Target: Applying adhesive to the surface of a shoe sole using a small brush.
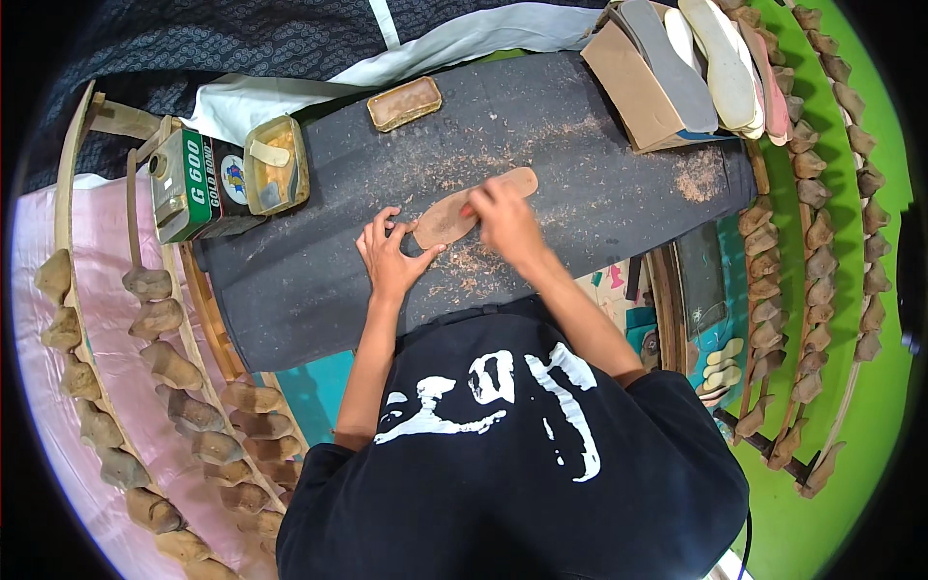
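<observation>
A tan, sole-shaped shoe piece [447,222] lies slanted across the middle of the dark table. Its wider end is beside my left hand [389,259], whose fingers are spread, with thumb and fingertips at its edge. Over the middle of the piece, my right hand [509,228] is closed. A bit of red shows at its fingertips, but the fingers cover most of whatever they grip. Thin brown shavings [474,269] lie scattered around the sole piece and in front of it.
The dark-covered table [319,193] holds a rectangular brown block [404,102] at the back. A metal can [198,184] and an open glue tub [275,164] stand left; a cardboard box of soles [633,82] stands back right. Racks of wooden shoe lasts [174,367] flank the table.
</observation>
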A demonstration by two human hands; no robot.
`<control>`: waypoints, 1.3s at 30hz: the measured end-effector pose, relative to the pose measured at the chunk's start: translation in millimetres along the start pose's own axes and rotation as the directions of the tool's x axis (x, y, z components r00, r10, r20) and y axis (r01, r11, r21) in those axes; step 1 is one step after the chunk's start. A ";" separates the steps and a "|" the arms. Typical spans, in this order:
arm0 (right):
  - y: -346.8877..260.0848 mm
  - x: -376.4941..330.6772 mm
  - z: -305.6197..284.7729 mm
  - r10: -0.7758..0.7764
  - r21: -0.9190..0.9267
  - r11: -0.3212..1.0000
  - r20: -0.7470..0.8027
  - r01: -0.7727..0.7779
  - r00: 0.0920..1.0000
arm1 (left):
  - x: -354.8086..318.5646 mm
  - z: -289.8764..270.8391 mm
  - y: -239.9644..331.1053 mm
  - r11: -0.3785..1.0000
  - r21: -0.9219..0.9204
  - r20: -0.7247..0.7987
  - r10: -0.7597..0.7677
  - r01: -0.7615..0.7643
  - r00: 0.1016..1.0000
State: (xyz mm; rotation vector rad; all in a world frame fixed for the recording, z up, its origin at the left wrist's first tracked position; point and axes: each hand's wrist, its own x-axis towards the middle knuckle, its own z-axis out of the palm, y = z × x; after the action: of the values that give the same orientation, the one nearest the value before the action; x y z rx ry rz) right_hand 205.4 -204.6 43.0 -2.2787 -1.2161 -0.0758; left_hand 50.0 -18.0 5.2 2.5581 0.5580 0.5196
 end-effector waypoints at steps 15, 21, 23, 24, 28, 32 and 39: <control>28.0 -0.8 -24.3 0.200 0.027 0.980 -0.065 -0.199 0.978 | -3.9 -0.5 -1.8 1.000 0.003 -0.019 0.005 -0.005 1.000; -36.7 -15.7 21.9 -0.073 0.271 0.961 0.045 0.058 0.996 | -0.9 3.9 -4.5 1.000 0.011 -0.016 0.011 -0.011 1.000; -25.4 -12.6 18.2 0.127 0.443 0.886 0.052 -0.137 0.991 | -1.9 3.7 -3.6 1.000 -0.002 -0.011 0.002 -0.002 1.000; -18.6 -7.0 12.7 0.305 0.596 0.744 0.098 -0.301 0.947 | -3.7 1.9 -4.3 1.000 -0.009 -0.014 -0.016 0.016 1.000; 60.6 -5.9 -22.8 0.432 0.358 0.871 -0.238 -0.335 0.870 | -1.1 0.4 -2.5 1.000 0.001 -0.002 -0.011 0.011 1.000; 66.6 -1.1 -47.5 0.405 0.215 0.908 -0.241 -0.359 0.882 | -2.2 0.0 -3.1 1.000 -0.005 0.011 0.000 0.000 1.000; -41.3 -15.4 13.5 0.023 0.176 0.984 0.036 -0.029 0.999 | -1.7 4.0 -5.4 1.000 -0.023 0.000 0.000 0.000 1.000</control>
State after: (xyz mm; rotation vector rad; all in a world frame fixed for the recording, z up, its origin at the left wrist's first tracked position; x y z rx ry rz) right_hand 161.3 -191.4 45.2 -2.1486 -1.1613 0.0779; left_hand 48.8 -15.8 -1.3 2.5361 0.5491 0.5230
